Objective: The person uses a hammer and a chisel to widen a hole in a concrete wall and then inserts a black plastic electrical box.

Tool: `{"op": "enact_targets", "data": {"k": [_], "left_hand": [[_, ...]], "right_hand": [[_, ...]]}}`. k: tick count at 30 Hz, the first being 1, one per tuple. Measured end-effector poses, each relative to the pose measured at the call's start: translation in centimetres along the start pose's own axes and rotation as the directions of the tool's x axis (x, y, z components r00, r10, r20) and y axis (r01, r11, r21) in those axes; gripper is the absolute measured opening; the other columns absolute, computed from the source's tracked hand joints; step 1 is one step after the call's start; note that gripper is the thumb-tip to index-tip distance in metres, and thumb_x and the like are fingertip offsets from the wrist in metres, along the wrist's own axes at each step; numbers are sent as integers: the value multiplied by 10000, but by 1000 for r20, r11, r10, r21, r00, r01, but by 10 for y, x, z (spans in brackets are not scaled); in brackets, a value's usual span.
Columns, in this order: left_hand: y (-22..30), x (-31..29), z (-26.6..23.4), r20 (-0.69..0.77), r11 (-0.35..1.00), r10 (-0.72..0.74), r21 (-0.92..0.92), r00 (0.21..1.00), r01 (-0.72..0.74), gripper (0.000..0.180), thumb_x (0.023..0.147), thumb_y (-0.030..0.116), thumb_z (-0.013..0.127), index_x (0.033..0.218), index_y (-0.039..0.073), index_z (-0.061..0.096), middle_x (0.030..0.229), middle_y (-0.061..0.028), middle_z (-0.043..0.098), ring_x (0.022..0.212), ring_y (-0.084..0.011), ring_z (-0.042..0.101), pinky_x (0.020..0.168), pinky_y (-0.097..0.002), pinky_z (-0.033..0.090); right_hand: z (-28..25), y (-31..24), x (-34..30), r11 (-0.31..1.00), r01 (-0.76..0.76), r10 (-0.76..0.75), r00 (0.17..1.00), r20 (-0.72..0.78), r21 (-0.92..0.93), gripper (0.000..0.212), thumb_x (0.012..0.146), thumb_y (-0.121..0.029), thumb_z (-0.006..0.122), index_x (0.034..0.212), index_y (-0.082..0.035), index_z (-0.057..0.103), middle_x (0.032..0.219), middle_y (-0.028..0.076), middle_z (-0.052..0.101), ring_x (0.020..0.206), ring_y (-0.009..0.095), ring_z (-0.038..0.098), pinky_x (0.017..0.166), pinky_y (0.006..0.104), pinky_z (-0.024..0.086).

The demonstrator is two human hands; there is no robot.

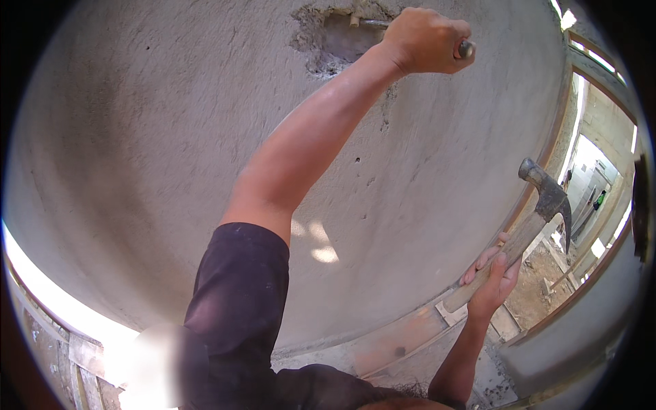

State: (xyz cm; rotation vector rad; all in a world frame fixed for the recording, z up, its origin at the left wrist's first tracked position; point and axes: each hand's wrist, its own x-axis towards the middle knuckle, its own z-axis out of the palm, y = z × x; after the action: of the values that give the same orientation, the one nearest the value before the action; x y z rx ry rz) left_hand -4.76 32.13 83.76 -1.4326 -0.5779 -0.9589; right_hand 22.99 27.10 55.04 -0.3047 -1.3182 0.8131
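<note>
Grey plastered wall [171,137] | cavity [345,37]: apparently roughed out; ragged rim left untrimmed | left hand [427,41]: fingers closed around metal rod [374,23], rod at cavity | right hand [495,280]: fingers wrapped around hammer [526,234], its head well apart from rod

Facing me, a rough grey cement-rendered wall [410,171], with small bright patches of sunlight [324,255] on its lower part. To my right, an opening edged by a brown wooden frame [564,116]; through it I see a bare brown earth floor [536,287] and, farther off, a bright, pale wall [586,160]. At the foot of the wall before me, a dusty, reddish flat strip [400,342]. To my lower left, weathered wooden boards [89,355] beside strong white glare [61,304].
</note>
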Motion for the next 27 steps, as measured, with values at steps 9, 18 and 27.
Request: {"op": "enact_targets", "data": {"k": [9,18,27], "left_hand": [[-2,12,3,-70,982,100,-151,993,-110,337,865,265,691,623,70,560,540,-109,571,466,-260,599,476,-394,484],[-6,-1,6,-149,976,178,-102,973,-194,302,750,363,703,597,168,530,524,-36,548,475,-264,572,454,-375,466],[-7,-8,23,-72,1000,9,10,997,-8,222,786,319,677,624,185,608,585,-13,594,523,-268,602,467,-389,460]], "right_hand": [[30,7,2,998,18,-19,1000,6,61,415,1050,-220,479,1367,42,420,776,84,508,514,143,499,483,296,471],[40,16,4,993,87,-84,996,-40,81,458,1031,-235,483,1363,63,379,751,107,523,530,176,537,496,303,484],[71,27,4,958,271,-271,962,-15,97,398,1031,-253,483,1270,55,403,725,124,543,555,175,556,526,304,502]]}}
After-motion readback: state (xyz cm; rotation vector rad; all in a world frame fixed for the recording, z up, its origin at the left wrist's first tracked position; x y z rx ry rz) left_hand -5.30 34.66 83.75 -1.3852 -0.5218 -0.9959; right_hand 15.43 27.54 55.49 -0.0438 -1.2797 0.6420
